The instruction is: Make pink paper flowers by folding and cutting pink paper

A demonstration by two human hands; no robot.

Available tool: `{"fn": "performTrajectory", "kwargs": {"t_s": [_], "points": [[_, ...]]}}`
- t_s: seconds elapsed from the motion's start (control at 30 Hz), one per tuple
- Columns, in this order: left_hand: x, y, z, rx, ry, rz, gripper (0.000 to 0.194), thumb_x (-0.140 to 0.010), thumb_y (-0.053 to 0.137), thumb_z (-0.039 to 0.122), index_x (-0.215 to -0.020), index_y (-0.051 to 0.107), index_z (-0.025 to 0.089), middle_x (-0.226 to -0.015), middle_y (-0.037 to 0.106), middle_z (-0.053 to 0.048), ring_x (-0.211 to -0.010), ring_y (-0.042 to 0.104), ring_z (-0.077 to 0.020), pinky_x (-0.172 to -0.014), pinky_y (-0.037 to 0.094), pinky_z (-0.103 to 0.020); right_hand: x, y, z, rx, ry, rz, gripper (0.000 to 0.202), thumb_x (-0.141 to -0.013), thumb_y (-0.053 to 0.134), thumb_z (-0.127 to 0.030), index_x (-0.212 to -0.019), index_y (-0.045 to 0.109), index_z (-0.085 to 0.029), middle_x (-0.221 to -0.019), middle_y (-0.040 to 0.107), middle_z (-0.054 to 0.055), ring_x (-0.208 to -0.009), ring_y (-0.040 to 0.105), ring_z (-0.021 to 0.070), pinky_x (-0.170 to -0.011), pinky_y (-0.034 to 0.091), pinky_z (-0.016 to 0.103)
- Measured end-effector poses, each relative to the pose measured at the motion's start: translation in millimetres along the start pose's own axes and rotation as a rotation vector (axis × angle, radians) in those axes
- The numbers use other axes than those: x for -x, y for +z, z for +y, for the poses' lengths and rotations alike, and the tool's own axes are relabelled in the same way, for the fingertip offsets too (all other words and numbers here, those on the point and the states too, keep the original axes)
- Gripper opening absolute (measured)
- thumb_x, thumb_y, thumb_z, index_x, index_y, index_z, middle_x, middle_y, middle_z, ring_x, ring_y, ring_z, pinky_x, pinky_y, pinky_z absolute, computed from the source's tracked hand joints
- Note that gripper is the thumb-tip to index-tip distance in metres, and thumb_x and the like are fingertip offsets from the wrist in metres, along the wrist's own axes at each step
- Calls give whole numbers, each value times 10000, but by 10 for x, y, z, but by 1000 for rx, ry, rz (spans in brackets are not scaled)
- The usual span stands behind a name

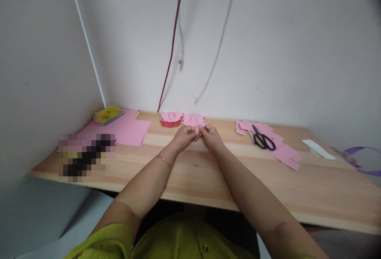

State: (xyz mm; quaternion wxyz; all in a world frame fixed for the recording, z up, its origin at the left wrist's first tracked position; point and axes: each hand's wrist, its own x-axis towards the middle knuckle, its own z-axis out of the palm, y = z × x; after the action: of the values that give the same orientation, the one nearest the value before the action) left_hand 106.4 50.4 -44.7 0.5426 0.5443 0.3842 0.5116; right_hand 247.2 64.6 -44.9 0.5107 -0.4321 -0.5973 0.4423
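Near the middle of the table, my left hand (185, 138) and my right hand (209, 136) meet, fingertips pinched on a small piece of pink paper (197, 129). Most of that piece is covered by my fingers. Just beyond my hands lies a cut and creased pink paper shape (193, 120) with pointed edges. To its left sits a similar pink shape (171, 116), with a folded red paper piece (170, 123) in front of it.
Black-handled scissors (263, 140) lie on pink paper pieces (285, 155) at right, near a white strip (318, 149). Pink sheets (135, 132) and a yellow packet (108, 114) are at left, beside a blurred-out dark object (89, 157). Cables (173, 40) hang along the wall behind.
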Motion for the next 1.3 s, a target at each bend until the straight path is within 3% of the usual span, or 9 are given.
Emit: {"fn": "performTrajectory", "kwargs": {"t_s": [0.17,0.33,0.63,0.8,1.03,1.3], "points": [[0,13,29,51,-5,85,225,-638,726,301,-646,571,138,-586,605,-8,-538,518,-84,-575,404,-228,10,-3,-21,63,-40,-8,355,-736,611,-500,-627,516,-176,-561,484,-37,-557,406,107,-547,319,246],[10,8,82,-11,56,141,224,-663,703,309,-612,558,146,-541,563,10,-518,485,-78,-548,376,-220,38,20,-77,33,-66,-78,281,-735,621,-443,-722,583,-165,-674,587,-6,-633,474,120,-608,371,247],[-10,24,49,79,-28,167,247,-627,730,318,-660,558,145,-571,570,11,-513,503,-78,-553,405,-226,4,25,23,-66,-46,-93,272,-721,651,-426,-737,571,-167,-693,600,-9,-626,500,111,-608,387,236],[-45,-26,4,-58,43,274,176,-642,701,266,-692,573,155,-558,560,25,-526,515,-92,-555,383,-220,-2,55,27,-183,0,-64,302,-679,701,-396,-840,567,-179,-717,605,-14,-615,526,105,-598,404,229],[-29,-33,25,-332,153,260,86,-678,656,238,-675,614,162,-606,575,18,-566,495,-107,-567,364,-227,-4,64,18,-99,-54,-24,294,-698,676,-419,-835,583,-176,-741,606,7,-654,539,121,-619,426,238],[2,5,61,-109,70,187,214,-686,679,296,-589,542,164,-519,529,30,-508,477,-90,-527,352,-218,2,45,7,-2,-109,-62,196,-744,597,-364,-829,579,-188,-718,589,-2,-643,522,133,-620,416,249]]}}
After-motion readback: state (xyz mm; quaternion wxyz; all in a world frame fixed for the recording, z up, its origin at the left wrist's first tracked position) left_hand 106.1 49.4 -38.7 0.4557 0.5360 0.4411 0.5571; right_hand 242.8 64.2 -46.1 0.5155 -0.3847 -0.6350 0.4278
